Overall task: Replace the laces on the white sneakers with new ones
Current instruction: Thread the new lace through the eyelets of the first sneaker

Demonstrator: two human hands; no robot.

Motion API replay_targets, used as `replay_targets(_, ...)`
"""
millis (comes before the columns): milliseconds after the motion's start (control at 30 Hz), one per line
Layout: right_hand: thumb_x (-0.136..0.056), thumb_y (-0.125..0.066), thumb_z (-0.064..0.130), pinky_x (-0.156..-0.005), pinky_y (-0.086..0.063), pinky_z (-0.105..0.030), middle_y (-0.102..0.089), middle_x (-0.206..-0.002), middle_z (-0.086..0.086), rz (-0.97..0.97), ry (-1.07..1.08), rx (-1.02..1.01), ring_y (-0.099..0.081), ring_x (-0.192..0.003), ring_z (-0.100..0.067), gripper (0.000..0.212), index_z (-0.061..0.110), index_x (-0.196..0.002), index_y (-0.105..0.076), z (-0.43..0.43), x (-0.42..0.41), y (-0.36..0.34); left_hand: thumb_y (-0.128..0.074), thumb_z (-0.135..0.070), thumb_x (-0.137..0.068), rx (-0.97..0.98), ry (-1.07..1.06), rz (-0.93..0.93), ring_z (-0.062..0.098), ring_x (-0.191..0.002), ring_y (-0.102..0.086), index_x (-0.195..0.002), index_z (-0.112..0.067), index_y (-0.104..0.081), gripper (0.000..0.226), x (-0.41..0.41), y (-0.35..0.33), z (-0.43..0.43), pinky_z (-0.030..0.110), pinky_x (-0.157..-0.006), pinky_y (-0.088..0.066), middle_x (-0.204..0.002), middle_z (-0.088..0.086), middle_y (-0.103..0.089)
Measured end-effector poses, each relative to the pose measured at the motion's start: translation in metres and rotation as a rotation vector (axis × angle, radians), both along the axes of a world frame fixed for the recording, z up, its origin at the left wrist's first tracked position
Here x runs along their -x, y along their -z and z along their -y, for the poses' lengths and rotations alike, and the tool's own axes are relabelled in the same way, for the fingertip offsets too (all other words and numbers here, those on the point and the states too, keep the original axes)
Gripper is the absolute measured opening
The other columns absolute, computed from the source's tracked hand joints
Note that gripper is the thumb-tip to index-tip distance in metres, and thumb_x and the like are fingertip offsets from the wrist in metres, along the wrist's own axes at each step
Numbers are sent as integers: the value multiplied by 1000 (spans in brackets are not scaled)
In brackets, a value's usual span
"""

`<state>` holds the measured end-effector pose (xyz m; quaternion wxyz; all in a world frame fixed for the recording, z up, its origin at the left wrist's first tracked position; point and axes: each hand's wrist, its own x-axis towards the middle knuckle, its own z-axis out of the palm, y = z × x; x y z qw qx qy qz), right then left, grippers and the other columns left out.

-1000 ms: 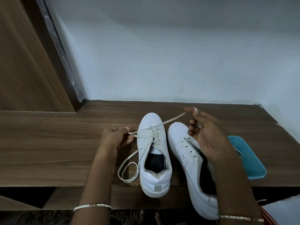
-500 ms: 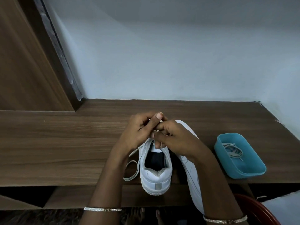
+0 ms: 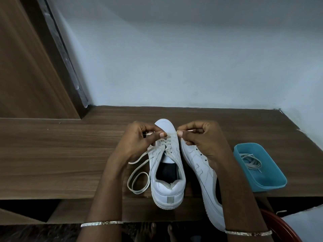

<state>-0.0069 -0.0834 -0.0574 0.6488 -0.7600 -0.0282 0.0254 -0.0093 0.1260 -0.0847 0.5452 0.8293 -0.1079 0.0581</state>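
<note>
Two white sneakers stand side by side on the wooden shelf (image 3: 61,154), toes away from me. The left sneaker (image 3: 167,173) carries a partly threaded off-white lace (image 3: 138,173) whose loose end loops on the shelf to its left. My left hand (image 3: 139,138) pinches this lace near the front eyelets. My right hand (image 3: 201,137) pinches the lace's other end just right of the toe. The right sneaker (image 3: 201,170) has bare eyelets, and my right forearm covers much of it.
A teal plastic tray (image 3: 267,182) with another coiled lace (image 3: 251,162) sits at the shelf's right end. A pale wall stands behind, a wooden panel at left. The rim of a red tub (image 3: 283,229) shows at bottom right below the shelf edge.
A second ago my hands were spread apart, pulling the lace taut. They then met over the left sneaker's tongue. Now they have parted slightly, each pinching the lace near the toe.
</note>
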Motion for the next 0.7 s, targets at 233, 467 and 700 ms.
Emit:
replay_targets(233, -85, -76, 8, -62, -55, -21, -76, -79, -13, -52, 13, -28, -67, -66, -16, 7, 4, -91, -76, 0, 0, 1, -73, -19, -89, 26, 15, -6, 7, -71, -69, -86, -23, -77, 6, -1, 2, -3, 28, -69, -50, -77, -5, -76)
replay_targets(467, -85, -77, 8, -59, -54, -21, -74, -76, -19, -57, -77, 10, -69, -65, -18, 11, -1, -91, -74, -14, 5, 1, -73, -19, -88, 149, 217, -122, 26, -87, -72, -109, -13, -73, 22, 0, -3, 8, 35, -81, -58, -93, 7, -76)
replay_targets(700, -76, -86, 22, -63, -55, -26, -74, -77, -15, -73, -93, 104, -66, -66, -16, 25, 4, -89, -73, -11, 6, 0, -70, -4, -89, 115, 131, -140, -1, -41, -46, -94, -1, -75, 8, 3, -5, 3, 10, -42, -35, -62, -2, -68)
